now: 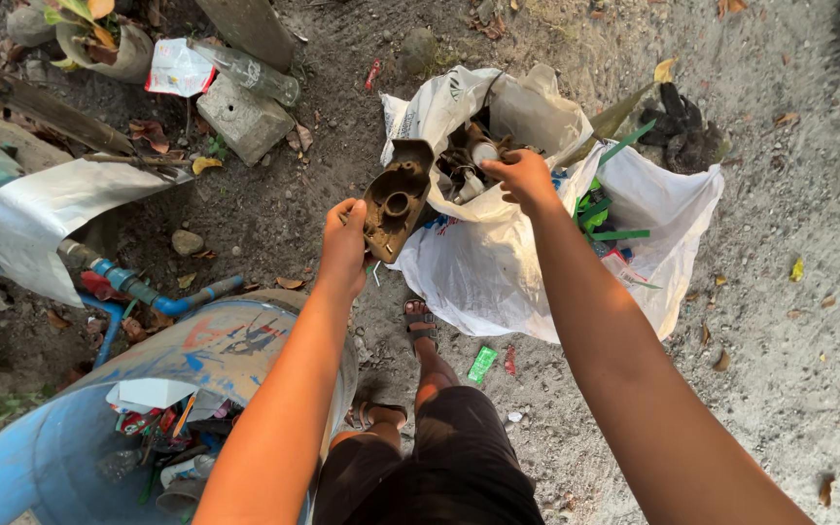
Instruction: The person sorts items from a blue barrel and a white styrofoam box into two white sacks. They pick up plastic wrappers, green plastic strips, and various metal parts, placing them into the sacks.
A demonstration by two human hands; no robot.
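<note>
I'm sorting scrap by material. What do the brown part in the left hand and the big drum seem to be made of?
The brown part in the left hand looks like moulded plastic, dull and dirt-caked, with round sockets; grime could hide metal. The drum looks like blue plastic, scuffed and paint-smeared.

open dirt right of white sack (498,272), blue barrel (41,457) and concrete block (243,119) crowd the left

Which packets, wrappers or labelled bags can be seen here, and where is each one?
White and red flat packet: on the dirt at top left, beside a grey block.
Green wrapper: small, on the ground just below the sack.
White plastic sack: centre, open, faint print at its rim, holding scrap; the right hand reaches into it.
White carton: folded, inside the blue drum at lower left.
</note>
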